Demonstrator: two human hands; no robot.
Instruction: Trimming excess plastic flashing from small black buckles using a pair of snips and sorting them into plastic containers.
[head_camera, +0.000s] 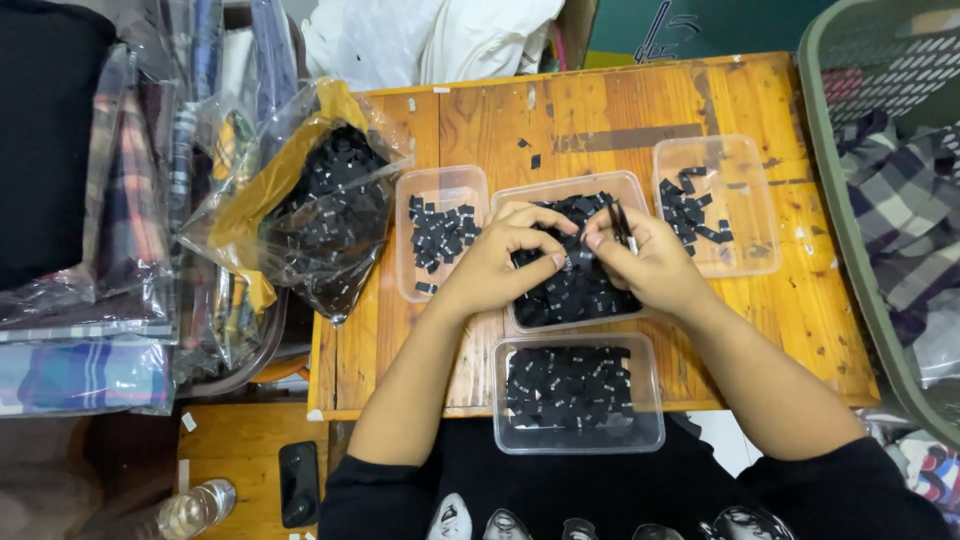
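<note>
Head view, hands: the left hand (497, 262) and the right hand (640, 258) meet over the middle tray (628, 184), fingertips almost touching.
Left hand: its fingers are curled in and pinch a tiny black tag (572, 261) between thumb and first finger.
Right hand: it is closed too. It pinches the other end of the same tag and also holds a thin dark tool (620, 225) that looks like tweezers.
Tag: it sits between the two hands, just above the pile in the middle tray. It is too small to be sure, but its long side seems to run left to right, from one hand to the other.
Tool: its long side runs up and down the picture, a little tilted. I cannot tell which end is the tip.
Middle tray: clear plastic, full of small black tags, mostly hidden under the hands.
Left tray (405, 240): clear, with a small heap of black tags, just beside the left hand.
Right tray (740, 160): clear, with a few black tags in its left part.
Near tray (575, 440): clear, close to the person's body, with a flat layer of black tags.
Table (790, 310): wooden, small, with loose black and white bits on it.
Bag (320, 200): clear plastic, open, holding many more black tags, at the table's left edge.
Basket (830, 200): green, on the right, with checked cloth inside.
Floor, left: a black phone (298, 482) and a bottle (195, 508) lie there.
</note>
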